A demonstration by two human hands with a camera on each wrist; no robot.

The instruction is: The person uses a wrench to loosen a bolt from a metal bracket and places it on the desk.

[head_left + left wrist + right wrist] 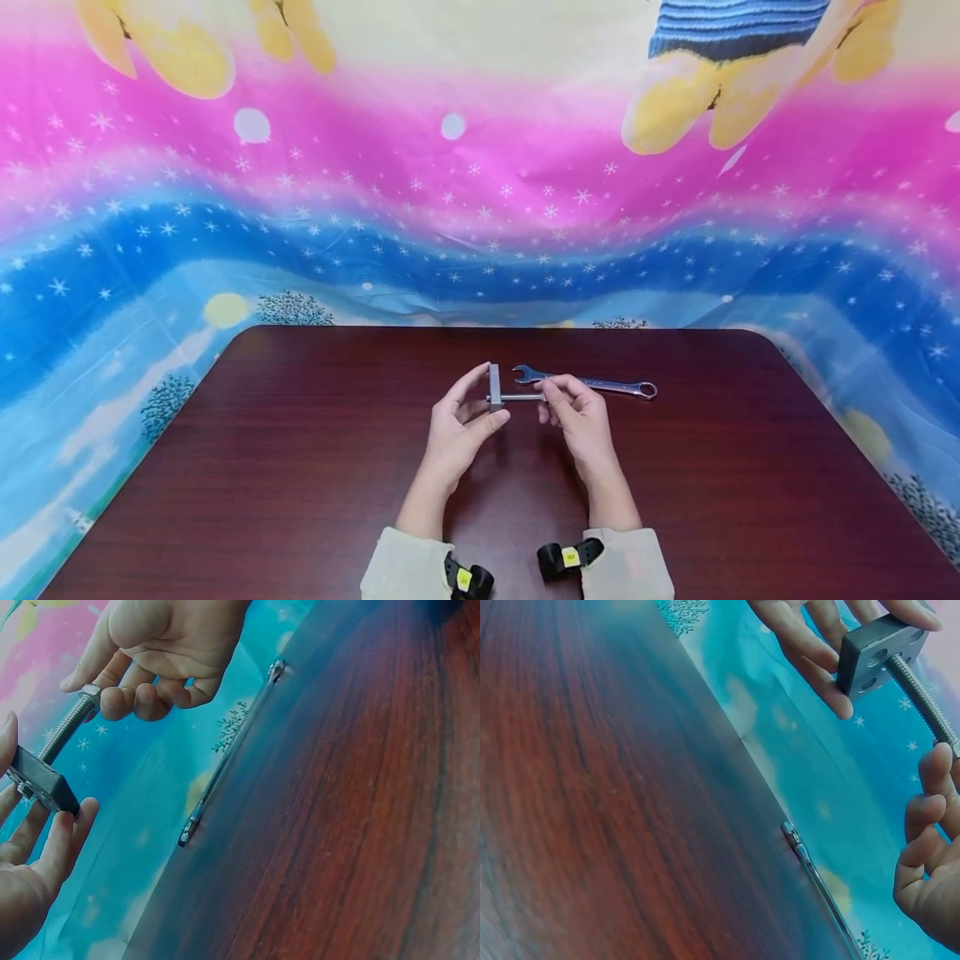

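Held up over the table, a grey metal block with several holes (pixel 494 383) sits between the thumb and fingers of my left hand (pixel 456 433). A long threaded bolt (pixel 522 397) passes through one of its holes, and its tip pokes out on the far side with what looks like a nut (pixel 25 789). My right hand (pixel 585 418) pinches the hexagonal head (pixel 91 691) of the bolt between thumb and fingertips. In the right wrist view the block's holed face (pixel 870 660) shows, with the bolt standing straight out of it. Behind my right hand lies a combination wrench (pixel 615 386).
The dark red wooden table (pixel 285 467) has rounded far corners. A colourful printed cloth (pixel 465 192) hangs along its back and sides. Black wrist cameras (pixel 570 557) are strapped over both pale sleeves (pixel 630 562).
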